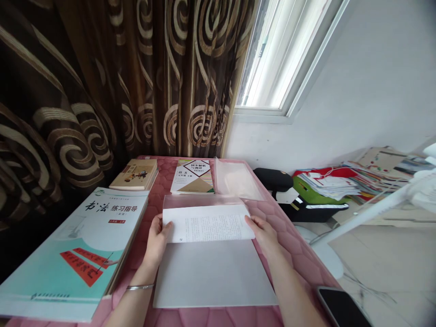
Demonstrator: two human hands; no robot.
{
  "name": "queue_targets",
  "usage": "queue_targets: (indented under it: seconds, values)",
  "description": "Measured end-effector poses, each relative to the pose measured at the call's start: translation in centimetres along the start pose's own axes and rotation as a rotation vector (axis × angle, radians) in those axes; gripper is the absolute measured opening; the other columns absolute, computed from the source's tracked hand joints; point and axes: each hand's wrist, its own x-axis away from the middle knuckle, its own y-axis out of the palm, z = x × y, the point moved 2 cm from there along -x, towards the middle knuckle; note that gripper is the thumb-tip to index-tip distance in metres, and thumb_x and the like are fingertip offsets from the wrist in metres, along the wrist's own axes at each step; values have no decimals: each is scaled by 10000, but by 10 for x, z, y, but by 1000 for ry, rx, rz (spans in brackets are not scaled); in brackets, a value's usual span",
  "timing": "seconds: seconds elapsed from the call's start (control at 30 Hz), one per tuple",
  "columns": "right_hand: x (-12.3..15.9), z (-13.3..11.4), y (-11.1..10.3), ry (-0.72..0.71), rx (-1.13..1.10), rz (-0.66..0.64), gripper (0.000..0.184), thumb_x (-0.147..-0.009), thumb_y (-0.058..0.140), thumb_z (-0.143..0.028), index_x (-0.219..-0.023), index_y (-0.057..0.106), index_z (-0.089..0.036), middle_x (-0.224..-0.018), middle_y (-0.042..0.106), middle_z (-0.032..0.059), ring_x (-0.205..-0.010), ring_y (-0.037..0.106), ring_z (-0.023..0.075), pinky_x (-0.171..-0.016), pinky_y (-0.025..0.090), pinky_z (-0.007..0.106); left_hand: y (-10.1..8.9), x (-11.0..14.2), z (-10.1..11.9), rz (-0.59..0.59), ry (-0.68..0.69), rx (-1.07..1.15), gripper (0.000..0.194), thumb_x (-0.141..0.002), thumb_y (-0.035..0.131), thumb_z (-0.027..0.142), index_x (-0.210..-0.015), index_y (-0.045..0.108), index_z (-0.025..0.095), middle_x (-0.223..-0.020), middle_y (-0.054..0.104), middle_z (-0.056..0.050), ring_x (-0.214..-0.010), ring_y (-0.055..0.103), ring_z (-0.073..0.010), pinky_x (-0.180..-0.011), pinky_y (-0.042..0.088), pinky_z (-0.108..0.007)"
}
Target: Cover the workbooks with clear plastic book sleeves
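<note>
A white book [216,272] lies on the pink surface in front of me, its lower part a plain white sheet. Across its top, a page of printed text [214,227] is bent up toward me. My left hand [157,238] pinches the left edge of this page between thumb and fingers. At the right edge, my right hand [263,232] grips it the same way. Behind the page, a strip of clear plastic cover [204,200] sticks out at the far side. How the plastic joins the book is hidden.
Left stand a stack of turquoise-and-white books [85,245] and a smaller tan stack [134,174]. Beyond my hands lie a white-and-gold workbook [192,177] and clear plastic covers [236,179]. A phone [342,306] sits near right, by a white fan [371,211]. The pink quilted tabletop [308,274] has an edge at right.
</note>
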Motion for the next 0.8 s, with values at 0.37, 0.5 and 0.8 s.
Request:
queue_targets:
  seconds: [0.37,0.5,0.8]
  values:
    - [0,-1,0,-31,41,-23,340,-649,666,-569,-611,638,-232,-610,608,15,-615,534,207,-557,400,308,2,-2,-1,-6,39,16,408,-705,714,437,-980,544,189,-893,678,-39,-818,614,-177,-751,465,-296]
    - [5,-10,1,-44,129,9,404,-642,646,-617,-552,571,-230,-543,529,-6,-586,476,186,-548,366,292,2,-2,0,-12,18,19,423,-702,721,455,-981,543,192,-891,675,-36,-809,617,-177,-737,468,-295]
    - [1,-1,1,-44,48,-40,360,-655,661,-589,-604,615,-236,-595,563,4,-591,491,193,-560,381,309,0,-2,-2,4,31,38,391,-687,722,393,-977,573,178,-877,683,-35,-804,616,-178,-720,463,-282]
